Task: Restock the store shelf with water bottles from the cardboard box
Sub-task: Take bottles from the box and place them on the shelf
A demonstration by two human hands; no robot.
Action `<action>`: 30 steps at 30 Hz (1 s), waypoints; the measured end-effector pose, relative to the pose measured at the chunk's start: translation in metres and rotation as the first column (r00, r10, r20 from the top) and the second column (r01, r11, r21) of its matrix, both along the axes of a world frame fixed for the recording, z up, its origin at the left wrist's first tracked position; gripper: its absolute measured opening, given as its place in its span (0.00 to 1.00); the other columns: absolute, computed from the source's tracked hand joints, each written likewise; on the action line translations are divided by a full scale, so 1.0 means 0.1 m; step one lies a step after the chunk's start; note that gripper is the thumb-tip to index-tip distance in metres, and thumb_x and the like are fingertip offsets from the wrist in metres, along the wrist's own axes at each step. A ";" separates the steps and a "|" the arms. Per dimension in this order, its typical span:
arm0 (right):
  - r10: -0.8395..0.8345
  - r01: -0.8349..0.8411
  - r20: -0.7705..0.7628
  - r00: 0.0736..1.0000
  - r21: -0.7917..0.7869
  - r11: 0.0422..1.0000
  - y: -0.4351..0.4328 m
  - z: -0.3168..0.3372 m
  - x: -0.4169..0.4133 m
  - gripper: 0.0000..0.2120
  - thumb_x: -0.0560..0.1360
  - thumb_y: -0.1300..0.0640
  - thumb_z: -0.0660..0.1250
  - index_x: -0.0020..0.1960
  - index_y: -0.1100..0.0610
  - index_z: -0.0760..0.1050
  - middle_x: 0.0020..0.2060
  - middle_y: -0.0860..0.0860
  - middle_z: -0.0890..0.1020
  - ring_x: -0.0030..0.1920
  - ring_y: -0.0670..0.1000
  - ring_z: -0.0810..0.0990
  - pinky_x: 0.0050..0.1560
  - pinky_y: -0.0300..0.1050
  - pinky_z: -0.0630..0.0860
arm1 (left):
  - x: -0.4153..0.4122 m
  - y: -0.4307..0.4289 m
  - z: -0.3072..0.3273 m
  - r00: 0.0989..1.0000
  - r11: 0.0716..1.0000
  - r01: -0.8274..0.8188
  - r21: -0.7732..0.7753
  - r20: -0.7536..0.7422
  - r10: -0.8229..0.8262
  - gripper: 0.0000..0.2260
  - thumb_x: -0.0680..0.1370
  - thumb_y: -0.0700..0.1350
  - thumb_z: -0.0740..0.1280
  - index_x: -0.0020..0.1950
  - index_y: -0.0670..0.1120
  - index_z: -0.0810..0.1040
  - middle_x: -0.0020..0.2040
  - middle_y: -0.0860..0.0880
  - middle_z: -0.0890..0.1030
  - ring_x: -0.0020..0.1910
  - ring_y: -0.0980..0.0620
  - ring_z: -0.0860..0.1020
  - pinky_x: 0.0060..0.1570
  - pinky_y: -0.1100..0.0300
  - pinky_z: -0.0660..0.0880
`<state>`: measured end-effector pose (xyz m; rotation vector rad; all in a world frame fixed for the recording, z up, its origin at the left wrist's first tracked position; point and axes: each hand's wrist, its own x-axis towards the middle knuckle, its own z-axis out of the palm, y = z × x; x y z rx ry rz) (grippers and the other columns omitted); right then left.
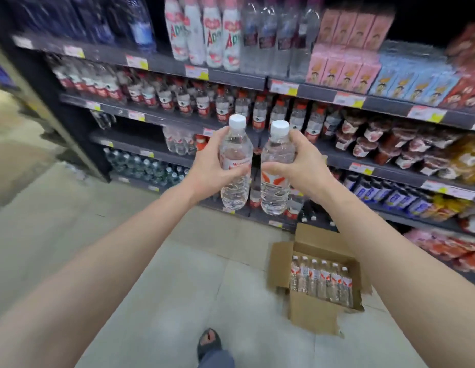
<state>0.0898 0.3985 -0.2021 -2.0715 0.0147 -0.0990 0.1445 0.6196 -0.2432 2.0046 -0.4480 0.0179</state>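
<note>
Each hand, left hand (208,168) and right hand (301,162), has its fingers wrapped around an upright water bottle, left bottle (235,166) and right bottle (276,168), raised toward the store shelf (140,144), apparently for shelving, above the cardboard box (314,314).

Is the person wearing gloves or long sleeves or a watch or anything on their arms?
No. The left hand and right hand are bare, with no gloves, rings or watch showing. Both forearms are uncovered all the way to the picture's edge, so no sleeves appear. Lower down you can see a dark open-toed sandal.
</note>
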 end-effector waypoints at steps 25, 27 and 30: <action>0.300 -0.301 0.021 0.954 0.099 0.948 7.03 0.34 2.65 0.25 0.68 0.55 0.81 0.60 0.43 0.75 0.50 0.43 0.85 0.50 0.45 0.86 0.50 0.46 0.83 | 1.78 7.53 0.57 0.937 0.937 -0.348 -0.037 -0.054 0.346 0.35 0.74 0.36 0.81 0.76 0.51 0.69 0.58 0.57 0.84 0.53 0.65 0.84 0.51 0.72 0.78; 0.300 -0.302 0.031 0.953 0.079 0.950 7.35 0.31 2.95 0.26 0.69 0.55 0.81 0.61 0.43 0.74 0.51 0.43 0.85 0.49 0.43 0.85 0.49 0.43 0.82 | 2.07 7.80 0.51 0.936 0.936 -0.350 -0.044 -0.054 0.347 0.34 0.74 0.33 0.79 0.73 0.53 0.68 0.56 0.59 0.83 0.49 0.69 0.83 0.47 0.75 0.76; 0.309 -0.311 0.062 0.949 0.037 0.950 7.77 0.23 3.46 0.26 0.69 0.54 0.81 0.62 0.42 0.74 0.52 0.41 0.83 0.51 0.41 0.83 0.46 0.35 0.78 | 2.56 8.15 0.39 0.934 0.933 -0.356 -0.049 -0.042 0.354 0.33 0.75 0.33 0.78 0.72 0.53 0.66 0.55 0.61 0.81 0.47 0.72 0.82 0.46 0.77 0.75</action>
